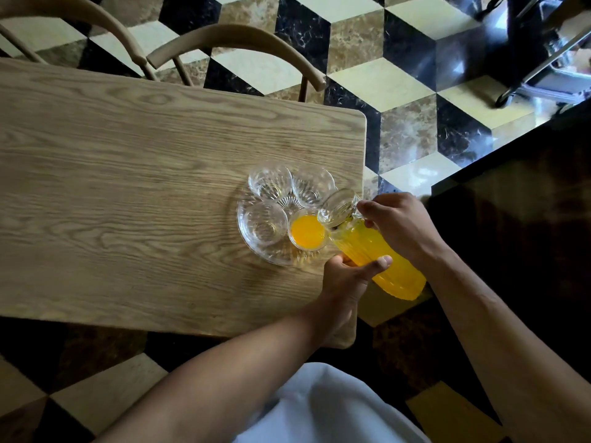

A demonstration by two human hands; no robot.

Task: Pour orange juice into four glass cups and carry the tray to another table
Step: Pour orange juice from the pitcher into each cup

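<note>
Four cups sit on a glass tray (256,251) near the corner of the wooden worktop (128,187), close to its edge so I can reach them standing. I tilt the juice jug (380,257) with its spout over the near-right cup (307,232), which already holds orange juice; the other three cups look empty. My right hand (399,225) is closed round the jug's handle to steer the tilt. My left hand (348,273) wraps the jug's body from below, fingers curled, taking its weight so the pour should stay steady.

Two wooden chairs (236,43), patterned floor (399,75)
</note>
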